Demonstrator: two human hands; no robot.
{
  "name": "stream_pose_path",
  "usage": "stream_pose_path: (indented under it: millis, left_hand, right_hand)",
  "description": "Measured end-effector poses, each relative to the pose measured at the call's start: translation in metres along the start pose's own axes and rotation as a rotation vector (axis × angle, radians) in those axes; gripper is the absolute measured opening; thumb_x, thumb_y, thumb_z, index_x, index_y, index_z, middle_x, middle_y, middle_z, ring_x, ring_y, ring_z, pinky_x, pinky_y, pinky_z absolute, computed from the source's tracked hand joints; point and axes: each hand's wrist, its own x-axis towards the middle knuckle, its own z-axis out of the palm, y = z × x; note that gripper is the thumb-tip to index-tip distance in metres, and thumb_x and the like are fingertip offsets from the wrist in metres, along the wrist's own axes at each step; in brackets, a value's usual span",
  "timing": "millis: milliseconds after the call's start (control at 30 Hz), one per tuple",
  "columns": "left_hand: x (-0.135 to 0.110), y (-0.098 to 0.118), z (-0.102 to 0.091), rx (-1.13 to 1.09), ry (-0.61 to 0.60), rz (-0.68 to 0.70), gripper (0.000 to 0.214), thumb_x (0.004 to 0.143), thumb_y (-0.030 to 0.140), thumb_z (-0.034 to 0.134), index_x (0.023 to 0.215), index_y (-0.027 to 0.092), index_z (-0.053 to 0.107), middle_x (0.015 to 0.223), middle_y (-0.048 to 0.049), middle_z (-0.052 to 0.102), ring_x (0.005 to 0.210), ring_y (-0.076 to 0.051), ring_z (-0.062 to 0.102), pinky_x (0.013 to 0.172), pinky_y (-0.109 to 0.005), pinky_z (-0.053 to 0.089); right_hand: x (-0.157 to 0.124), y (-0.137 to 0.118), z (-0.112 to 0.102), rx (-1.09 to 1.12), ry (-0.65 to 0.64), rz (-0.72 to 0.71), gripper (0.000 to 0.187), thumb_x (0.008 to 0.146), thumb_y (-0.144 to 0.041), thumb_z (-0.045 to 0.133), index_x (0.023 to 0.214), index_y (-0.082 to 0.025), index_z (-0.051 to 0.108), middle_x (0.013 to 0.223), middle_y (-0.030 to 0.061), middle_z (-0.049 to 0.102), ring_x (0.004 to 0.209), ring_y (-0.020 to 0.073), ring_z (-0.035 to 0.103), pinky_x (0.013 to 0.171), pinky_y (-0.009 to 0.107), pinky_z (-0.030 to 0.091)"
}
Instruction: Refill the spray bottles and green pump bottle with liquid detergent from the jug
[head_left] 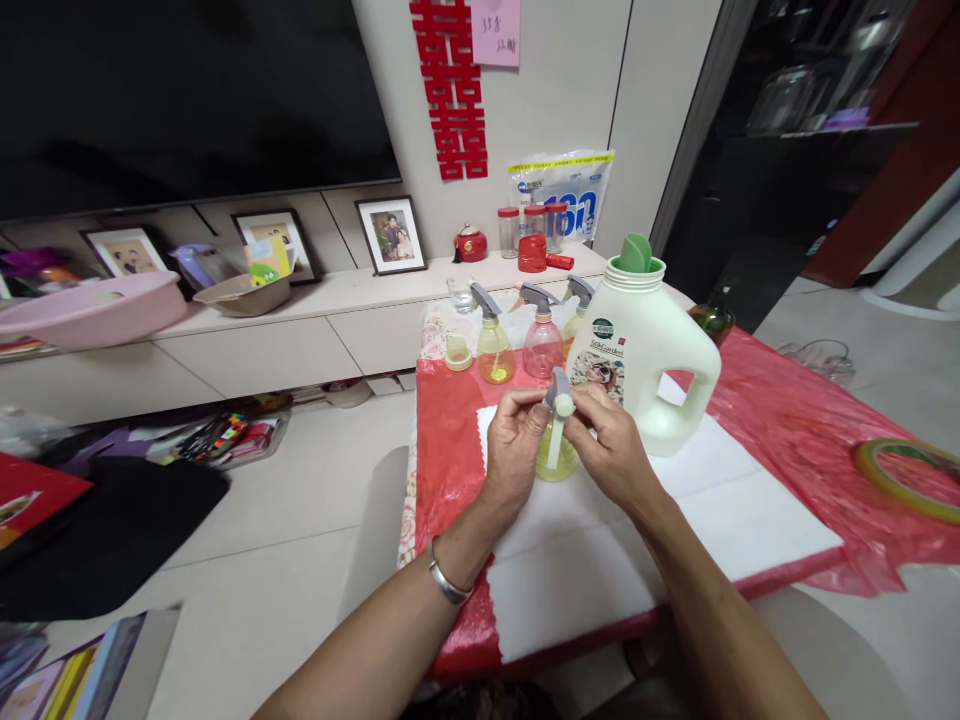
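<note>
A small yellow-green spray bottle stands upright on the white sheet, its grey trigger head facing me. My left hand pinches the spray head from the left side. From the right, the fingers of my right hand close on the same head. Just behind my right hand is a large pale green jug with a green scoop or cup in its open mouth. Beyond my hands stand a yellow spray bottle, a pink spray bottle and another yellow one, partly hidden by the jug.
Red plastic film covers the table. A pale yellow cap or cup sits at its far left, a clear glass behind. A tape roll lies at right, a dark bottle behind the jug. The cabinet borders the table.
</note>
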Motion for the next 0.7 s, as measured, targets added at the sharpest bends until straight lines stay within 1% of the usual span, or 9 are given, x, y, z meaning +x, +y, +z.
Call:
stream_pose_path:
  millis: [100, 267, 367, 500, 600, 700]
  left_hand:
    - [0.0, -0.001, 0.0, 0.007, -0.003, 0.007, 0.019, 0.086, 0.037, 0.071, 0.096, 0.022, 0.067, 0.097, -0.0017, 0.072, 0.094, -0.016, 0.066, 0.089, -0.03, 0.051]
    - [0.001, -0.002, -0.002, -0.012, -0.028, 0.021, 0.019, 0.086, 0.036, 0.071, 0.1, 0.024, 0.069, 0.102, -0.0014, 0.072, 0.099, -0.016, 0.066, 0.093, -0.03, 0.05]
    - [0.001, -0.005, -0.004, -0.037, -0.045, -0.01, 0.021, 0.084, 0.037, 0.073, 0.1, 0.023, 0.069, 0.104, -0.0015, 0.073, 0.101, -0.018, 0.066, 0.096, -0.032, 0.05]
    - [0.001, -0.008, -0.007, -0.081, -0.078, -0.037, 0.027, 0.082, 0.04, 0.074, 0.103, 0.023, 0.068, 0.107, -0.0027, 0.073, 0.102, -0.02, 0.067, 0.096, -0.034, 0.05]
    - [0.002, -0.009, -0.008, -0.072, -0.105, -0.002, 0.03, 0.081, 0.039, 0.076, 0.104, 0.022, 0.068, 0.106, -0.0039, 0.073, 0.102, -0.021, 0.067, 0.095, -0.035, 0.05]
    - [0.003, -0.011, -0.009, -0.027, -0.116, 0.037, 0.029, 0.081, 0.037, 0.076, 0.105, 0.021, 0.067, 0.103, -0.0037, 0.072, 0.1, -0.02, 0.067, 0.095, -0.034, 0.049]
  right_hand:
    - [0.0, -0.001, -0.001, -0.014, -0.006, -0.018, 0.025, 0.099, -0.036, 0.048, 0.104, -0.021, 0.067, 0.105, 0.0064, 0.06, 0.098, 0.0177, 0.056, 0.085, 0.029, 0.044]
    - [0.0, -0.002, 0.001, -0.062, 0.019, -0.056, 0.023, 0.1, -0.03, 0.047, 0.109, -0.019, 0.065, 0.104, 0.0067, 0.059, 0.098, 0.0166, 0.056, 0.085, 0.028, 0.044]
    - [-0.001, -0.002, 0.002, -0.104, 0.045, -0.073, 0.022, 0.099, -0.029, 0.049, 0.11, -0.018, 0.064, 0.103, 0.0077, 0.058, 0.096, 0.0173, 0.056, 0.083, 0.029, 0.045]
    - [-0.002, 0.0, 0.004, -0.136, 0.077, -0.082, 0.021, 0.097, -0.029, 0.053, 0.11, -0.016, 0.062, 0.102, 0.0069, 0.058, 0.085, 0.0147, 0.056, 0.077, 0.028, 0.044]
    - [-0.002, 0.003, 0.005, -0.132, 0.091, -0.078, 0.019, 0.096, -0.031, 0.057, 0.107, -0.015, 0.061, 0.096, 0.0046, 0.057, 0.072, 0.0104, 0.052, 0.069, 0.027, 0.042]
    - [-0.002, 0.004, 0.005, -0.111, 0.096, -0.071, 0.02, 0.094, -0.033, 0.059, 0.103, -0.015, 0.06, 0.094, 0.0034, 0.056, 0.066, 0.0082, 0.05, 0.065, 0.026, 0.041]
